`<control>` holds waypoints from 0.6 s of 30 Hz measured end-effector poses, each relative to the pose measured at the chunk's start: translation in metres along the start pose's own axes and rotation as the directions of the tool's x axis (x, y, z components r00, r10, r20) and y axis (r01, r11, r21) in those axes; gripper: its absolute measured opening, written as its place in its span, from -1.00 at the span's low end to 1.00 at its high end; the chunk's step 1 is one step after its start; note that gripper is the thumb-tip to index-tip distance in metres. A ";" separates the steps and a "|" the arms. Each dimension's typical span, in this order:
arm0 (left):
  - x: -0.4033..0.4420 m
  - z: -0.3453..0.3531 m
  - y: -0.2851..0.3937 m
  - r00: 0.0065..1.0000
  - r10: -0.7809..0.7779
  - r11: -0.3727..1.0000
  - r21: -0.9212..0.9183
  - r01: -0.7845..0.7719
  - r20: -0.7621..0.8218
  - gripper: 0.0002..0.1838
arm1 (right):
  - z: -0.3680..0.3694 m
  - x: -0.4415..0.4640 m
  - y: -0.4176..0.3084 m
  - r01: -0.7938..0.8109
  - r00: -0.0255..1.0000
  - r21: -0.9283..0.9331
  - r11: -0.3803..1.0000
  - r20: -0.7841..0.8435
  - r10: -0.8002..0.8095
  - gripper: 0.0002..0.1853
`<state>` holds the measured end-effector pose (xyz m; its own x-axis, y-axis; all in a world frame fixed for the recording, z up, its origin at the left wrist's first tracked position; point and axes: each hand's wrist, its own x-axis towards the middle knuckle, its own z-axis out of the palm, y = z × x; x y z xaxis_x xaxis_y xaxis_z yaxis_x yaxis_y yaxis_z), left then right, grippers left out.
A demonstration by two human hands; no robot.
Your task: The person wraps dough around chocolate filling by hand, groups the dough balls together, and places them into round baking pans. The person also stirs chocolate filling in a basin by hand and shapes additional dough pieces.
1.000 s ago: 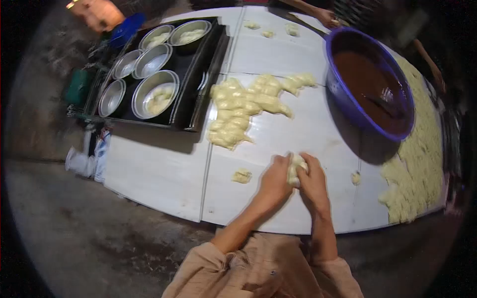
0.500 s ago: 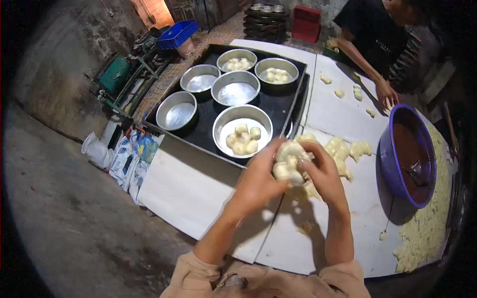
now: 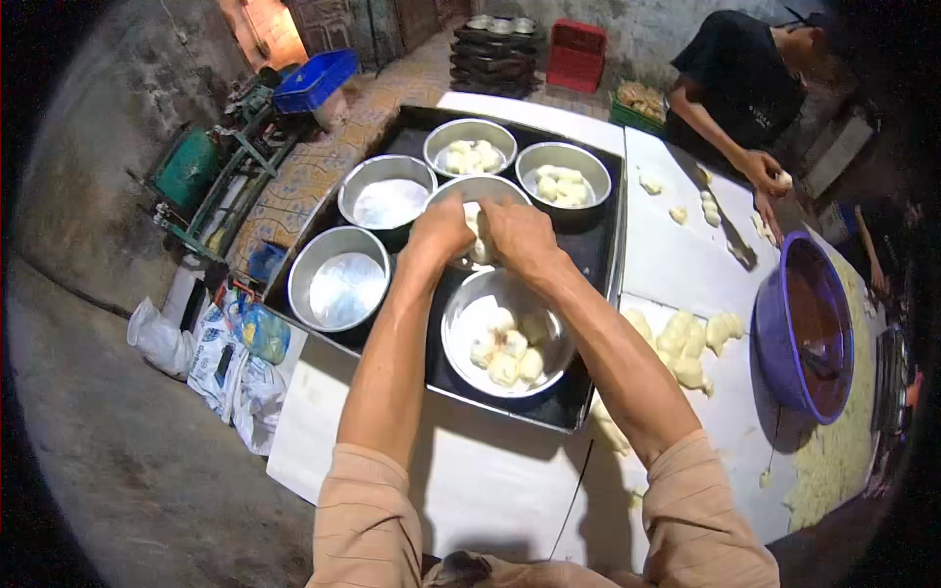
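Note:
My left hand (image 3: pixel 441 233) and my right hand (image 3: pixel 520 233) reach into the middle round pan (image 3: pixel 474 182), with dough balls (image 3: pixel 478 238) between them. Both hands are curled round the dough, and their fingertips are partly hidden. Just in front of them, a pan (image 3: pixel 457 328) holds several dough balls (image 3: pixel 510 353). Two pans at the back of the black tray (image 3: pixel 510 406) also contain dough pieces (image 3: pixel 472 157). On the left side of the tray, two pans (image 3: pixel 339 278) show bare metal bottoms.
Dough lumps (image 3: pixel 683 345) lie on the white table (image 3: pixel 480 480), right of the tray. A purple basin (image 3: pixel 774 338) of brown filling stands farther right, beside a flattened dough sheet (image 3: pixel 828 480). Across the table, a co-worker (image 3: pixel 730 88) handles a small piece near a knife (image 3: pixel 737 245).
Both hands have moved from over the table's front part, forward and left into the middle pan, carrying the dough. The view has shifted towards the tray. The co-worker's hand has lifted a small piece.

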<state>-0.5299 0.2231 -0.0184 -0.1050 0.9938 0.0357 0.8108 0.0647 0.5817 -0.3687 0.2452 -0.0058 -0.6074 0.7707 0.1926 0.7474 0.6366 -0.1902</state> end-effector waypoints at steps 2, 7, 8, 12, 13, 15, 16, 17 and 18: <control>-0.006 -0.008 0.020 0.994 -0.103 0.974 0.207 0.092 0.042 -0.55 | -0.009 -0.011 0.003 0.050 0.996 0.027 0.998 -0.077 -0.048 -0.65; -0.025 -0.004 0.023 0.990 0.083 0.944 0.329 -0.041 -0.115 -0.68 | -0.090 -0.091 0.041 0.167 0.910 0.416 0.894 -0.414 0.023 -0.71; -0.022 -0.001 0.016 0.992 0.122 0.854 0.514 -0.082 -0.044 -0.69 | -0.105 -0.119 0.054 0.062 0.920 0.545 0.836 -0.356 0.164 -0.74; -0.065 -0.022 0.056 0.961 0.222 0.867 0.485 -0.117 -0.164 -0.31 | -0.138 -0.259 0.101 -0.376 0.781 0.638 0.672 -0.172 0.601 -0.72; -0.076 -0.023 0.060 0.940 0.257 0.864 0.490 -0.120 -0.224 -0.29 | -0.134 -0.298 0.110 -0.465 0.722 0.624 0.627 -0.142 0.677 -0.71; -0.118 -0.033 0.090 0.915 0.297 0.911 0.369 -0.186 -0.273 -0.38 | -0.123 -0.365 0.117 -0.593 0.663 0.634 0.497 0.034 0.747 -0.68; -0.142 -0.036 0.101 0.903 0.311 0.935 0.264 -0.235 -0.297 -0.39 | -0.117 -0.389 0.109 -0.633 0.665 0.601 0.488 0.099 0.740 -0.69; -0.168 -0.032 0.114 0.883 0.336 0.941 0.155 -0.301 -0.328 -0.43 | -0.113 -0.412 0.098 -0.667 0.665 0.567 0.483 0.163 0.728 -0.69; -0.193 -0.024 0.119 0.909 0.265 0.941 -0.118 -0.316 -0.321 -0.46 | -0.107 -0.431 0.086 -0.656 0.702 0.560 0.506 0.205 0.683 -0.68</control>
<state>-0.4271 0.0372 0.0633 -0.0653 0.8919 0.4475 0.7283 -0.2640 0.6324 -0.0141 -0.0348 -0.0022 0.0288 0.9811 -0.1916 0.6260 -0.1671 -0.7617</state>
